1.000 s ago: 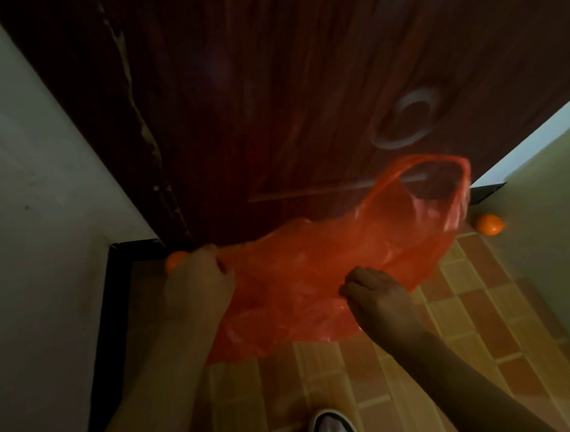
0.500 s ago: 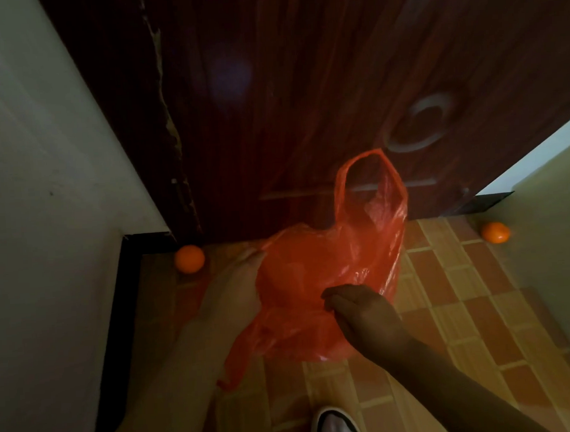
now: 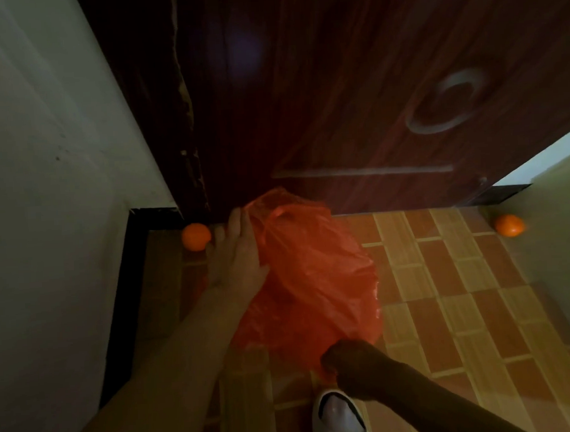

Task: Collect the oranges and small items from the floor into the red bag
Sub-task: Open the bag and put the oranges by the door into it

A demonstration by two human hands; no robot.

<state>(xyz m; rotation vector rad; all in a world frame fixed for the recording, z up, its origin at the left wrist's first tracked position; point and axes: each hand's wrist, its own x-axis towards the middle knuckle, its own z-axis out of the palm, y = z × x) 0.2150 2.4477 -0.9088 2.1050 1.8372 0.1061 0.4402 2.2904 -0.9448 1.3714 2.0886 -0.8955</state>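
While the left hand (image 3: 238,258) lies flat on the flimsy red bag (image 3: 313,280), the right hand (image 3: 347,367) pinches its lower edge; best gripped by the rim.

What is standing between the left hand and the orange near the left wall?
Nothing visible. The left hand is open, its fingertips just right of the left orange, with only bare floor between them. The bag lies on the hand's other side, gripped low by the right hand.
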